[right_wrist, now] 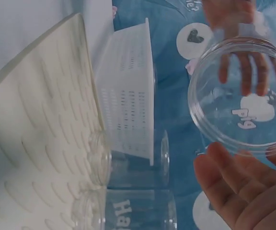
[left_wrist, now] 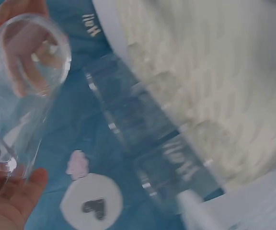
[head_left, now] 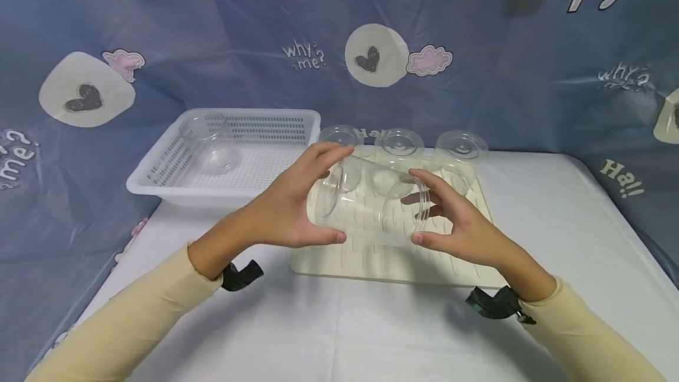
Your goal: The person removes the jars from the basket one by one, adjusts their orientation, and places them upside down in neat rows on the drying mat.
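Note:
A clear jar (head_left: 366,202) lies sideways in the air between both hands, above the cream mat. My left hand (head_left: 289,208) grips its left end, thumb below and fingers over the top. At the other end, my right hand (head_left: 467,223) holds the ringed rim between thumb and fingers. In the right wrist view that round rim (right_wrist: 195,108) faces the camera, with the right hand's fingers (right_wrist: 224,177) against its lower edge. The left wrist view has the jar (left_wrist: 13,105) tilted, the left hand (left_wrist: 13,203) at its lower end.
Behind it, several similar clear jars (head_left: 461,146) stand upright along the back of the ridged cream mat (head_left: 371,267). A white perforated basket (head_left: 270,128) at the back left holds another clear jar (head_left: 204,125). A blue printed cloth (head_left: 254,75) hangs behind the white-covered table (head_left: 307,323).

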{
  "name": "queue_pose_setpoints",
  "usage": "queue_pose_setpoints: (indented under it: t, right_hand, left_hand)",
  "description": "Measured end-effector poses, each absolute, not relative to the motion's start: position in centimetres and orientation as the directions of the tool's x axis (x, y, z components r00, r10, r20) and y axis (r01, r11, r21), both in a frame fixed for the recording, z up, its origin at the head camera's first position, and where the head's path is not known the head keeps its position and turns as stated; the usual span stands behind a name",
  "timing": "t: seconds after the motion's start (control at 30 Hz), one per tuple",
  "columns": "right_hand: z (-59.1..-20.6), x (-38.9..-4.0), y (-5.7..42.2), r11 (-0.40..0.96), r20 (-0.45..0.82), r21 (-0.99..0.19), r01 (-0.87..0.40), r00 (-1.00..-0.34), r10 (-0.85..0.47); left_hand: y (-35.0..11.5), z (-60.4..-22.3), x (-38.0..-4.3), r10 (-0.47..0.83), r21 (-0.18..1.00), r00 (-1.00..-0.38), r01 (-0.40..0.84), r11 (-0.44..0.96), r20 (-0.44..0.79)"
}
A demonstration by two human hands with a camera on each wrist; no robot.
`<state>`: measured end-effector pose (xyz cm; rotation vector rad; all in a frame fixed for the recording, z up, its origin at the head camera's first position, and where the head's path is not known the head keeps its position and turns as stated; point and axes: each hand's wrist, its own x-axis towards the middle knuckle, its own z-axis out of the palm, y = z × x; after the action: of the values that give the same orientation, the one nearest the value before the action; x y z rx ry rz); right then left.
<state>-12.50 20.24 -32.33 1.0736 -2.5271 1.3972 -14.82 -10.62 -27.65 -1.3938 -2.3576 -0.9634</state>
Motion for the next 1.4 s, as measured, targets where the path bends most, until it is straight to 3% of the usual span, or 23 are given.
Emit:
queue_pose_setpoints:
  t: [0.2,0.33,0.57,0.67,1.07,1.23,1.4]
  right_hand:
    - [-32.3,-12.4,20.6,0.403,0.349,-0.681,-0.612,-0.755,-0.556]
    - [-32.6,-12.1,21.7,0.502,0.283,-0.622,-0.601,-0.77,-0.571]
    - [-34.4,-12.0,25.7,0.739,0.124,-0.356,-0.572,-0.813,-0.569]
    - [-35.5,-12.1,27.9,0.783,0.076,-0.31,-0.539,-0.835,-0.545]
    - [-37.7,-14.6,33.2,0.851,-0.004,-0.344,-0.397,-0.905,-0.424]
    - [-38.6,-15.6,34.1,0.844,-0.027,-0.384,-0.373,-0.91,-0.415]
    - [-39.6,-16.3,34.5,0.831,-0.056,-0.408,-0.378,-0.898,-0.437]
  left_hand:
    - [-10.0,-24.9,-15.0,0.724,0.315,-0.436,0.898,0.308,0.535]
    - [-10.6,-24.4,-14.8,0.707,0.326,-0.473,0.88,0.347,0.526]
    - [-12.1,-24.4,-14.4,0.664,0.344,-0.534,0.846,0.409,0.524]
    - [-12.4,-24.5,-14.4,0.659,0.344,-0.544,0.839,0.422,0.519]
    - [-12.9,-24.6,-14.3,0.661,0.316,-0.542,0.84,0.441,0.52]
    - [-12.9,-24.3,-14.6,0.671,0.264,-0.517,0.854,0.449,0.532]
    - [-12.8,-24.2,-14.6,0.678,0.257,-0.538,0.841,0.477,0.501]
